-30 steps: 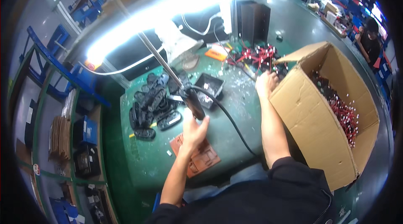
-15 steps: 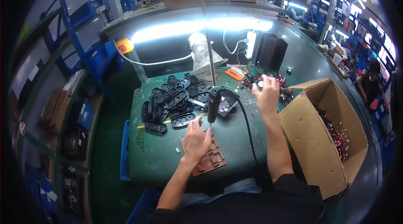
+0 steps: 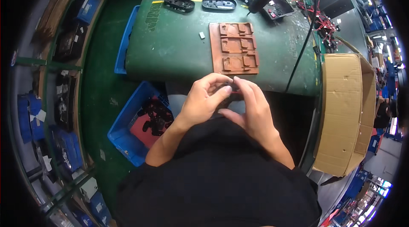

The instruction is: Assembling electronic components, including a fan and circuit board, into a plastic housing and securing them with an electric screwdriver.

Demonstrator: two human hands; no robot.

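Curling at the frame's centre, left hand (image 3: 202,102) and right hand (image 3: 257,112) hold one small, mostly hidden part (image 3: 235,92); above lies one brown tray (image 3: 216,52), at right one cardboard box (image 3: 341,116).

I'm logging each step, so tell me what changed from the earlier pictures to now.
The right hand came back from the red wires toward the body; the left hand moved off the brown tray. They now meet around a small, mostly hidden piece. The tray, black shells and cardboard box stayed put.
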